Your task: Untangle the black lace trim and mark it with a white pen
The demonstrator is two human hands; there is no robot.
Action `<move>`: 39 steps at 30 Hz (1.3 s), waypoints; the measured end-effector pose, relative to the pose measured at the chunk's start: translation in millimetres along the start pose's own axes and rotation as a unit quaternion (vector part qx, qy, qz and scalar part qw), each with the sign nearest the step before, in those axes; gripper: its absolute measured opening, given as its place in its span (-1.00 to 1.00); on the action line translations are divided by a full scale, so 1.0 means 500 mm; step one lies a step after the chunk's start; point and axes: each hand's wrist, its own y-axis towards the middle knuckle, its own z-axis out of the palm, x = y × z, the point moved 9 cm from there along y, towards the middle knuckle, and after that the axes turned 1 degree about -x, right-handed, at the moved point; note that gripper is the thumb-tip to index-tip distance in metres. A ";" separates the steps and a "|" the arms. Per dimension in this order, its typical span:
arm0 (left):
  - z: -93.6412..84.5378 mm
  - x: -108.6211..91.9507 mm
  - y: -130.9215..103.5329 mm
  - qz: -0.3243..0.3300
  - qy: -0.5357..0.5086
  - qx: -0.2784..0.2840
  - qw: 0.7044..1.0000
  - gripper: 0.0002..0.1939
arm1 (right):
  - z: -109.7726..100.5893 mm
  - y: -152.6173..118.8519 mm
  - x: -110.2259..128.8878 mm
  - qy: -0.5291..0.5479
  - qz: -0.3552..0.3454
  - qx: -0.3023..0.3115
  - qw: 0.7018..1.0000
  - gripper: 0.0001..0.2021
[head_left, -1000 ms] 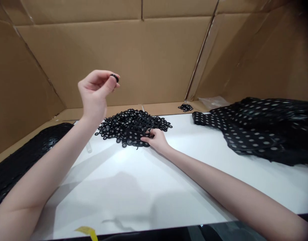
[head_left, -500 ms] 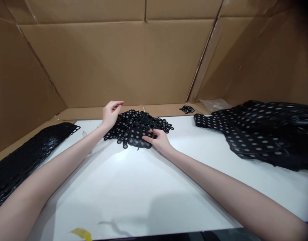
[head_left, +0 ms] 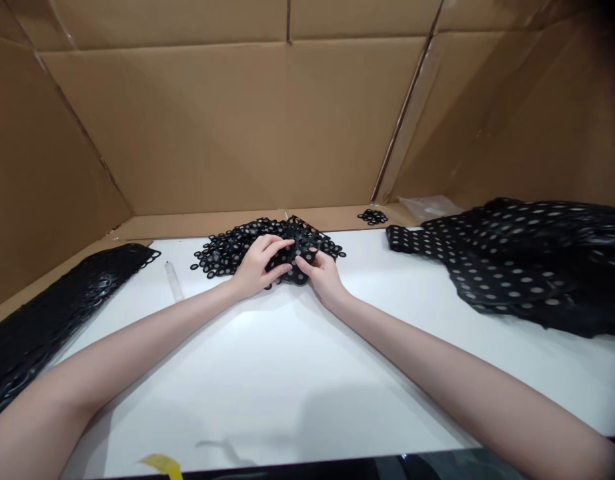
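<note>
Both my hands meet at a piece of black perforated sheet (head_left: pixel 298 272) at the front of a pile of small black rings (head_left: pixel 237 240). My right hand (head_left: pixel 325 277) pinches the piece's right edge between thumb and fingers. From the left, my left hand (head_left: pixel 260 267) closes over the same piece, its thumb in front and its fingers reaching across the top; the fingertips are partly lost against the black. Loose rings lie around the pile on the white table (head_left: pixel 247 373).
At right lies a large black sheet with rows of round holes (head_left: pixel 512 267). A long stack of glossy black material (head_left: pixel 62 307) is at left, near a clear tube (head_left: pixel 173 281). A small ring cluster (head_left: pixel 372 217) sits at the back, before cardboard walls (head_left: pixel 212 127). Yellow tape (head_left: pixel 162 463) hangs in front.
My left hand has come down and rightward from above the pile's left side onto the sheet piece. My right hand keeps its hold. The clear tube is now uncovered.
</note>
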 end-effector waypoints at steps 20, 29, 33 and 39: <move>0.005 0.054 0.001 -0.134 -0.156 -0.002 0.979 -0.72 | 0.001 -0.003 0.013 -0.091 -0.039 0.013 0.995 -0.78; 0.011 0.063 0.004 -0.132 -0.136 0.010 0.982 -0.73 | 0.007 -0.002 0.012 -0.112 -0.045 0.024 0.992 -0.81; 0.009 0.059 0.006 -0.134 -0.151 0.007 0.979 -0.75 | 0.011 -0.004 0.015 -0.112 -0.044 0.033 0.992 -0.81; 0.012 0.068 0.002 -0.179 -0.199 -0.013 0.963 -0.81 | 0.015 -0.008 0.028 -0.115 -0.063 0.037 0.991 -0.80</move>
